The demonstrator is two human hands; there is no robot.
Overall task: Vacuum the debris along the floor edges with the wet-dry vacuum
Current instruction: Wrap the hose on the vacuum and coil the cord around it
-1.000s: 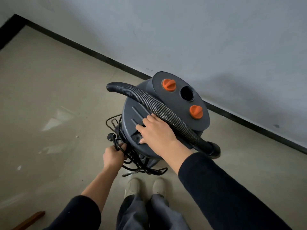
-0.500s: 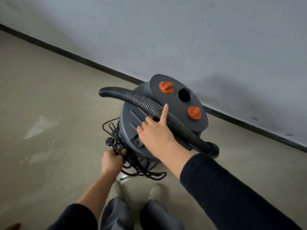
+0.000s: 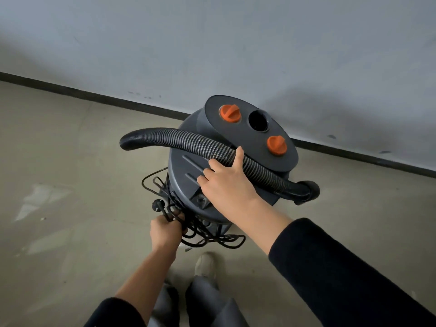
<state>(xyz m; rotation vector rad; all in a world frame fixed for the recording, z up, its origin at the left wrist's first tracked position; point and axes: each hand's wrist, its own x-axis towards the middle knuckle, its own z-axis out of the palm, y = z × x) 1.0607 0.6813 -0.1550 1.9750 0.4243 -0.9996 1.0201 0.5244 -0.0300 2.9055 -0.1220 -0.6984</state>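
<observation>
A dark grey wet-dry vacuum (image 3: 188, 171) stands on the floor near the wall, with two orange knobs (image 3: 230, 113) and a round open port on its raised top. A black ribbed hose (image 3: 188, 140) lies across its lid. My right hand (image 3: 226, 182) rests on the lid, its thumb hooked over the hose and the other fingers curled beneath it. My left hand (image 3: 165, 230) grips a tangled bundle of black power cord (image 3: 207, 239) at the vacuum's near left side; the plug (image 3: 157, 205) sticks up above my fist.
A grey wall (image 3: 212, 43) with a black baseboard (image 3: 118, 101) runs diagonally behind the vacuum. The concrete floor (image 3: 70, 161) shows pale patches and small specks at the left. My shoes (image 3: 205, 265) and trouser legs are just below the vacuum.
The view has moved closer to the wall. My right thumb has come up over the hose. My left hand keeps hold of the cord bundle.
</observation>
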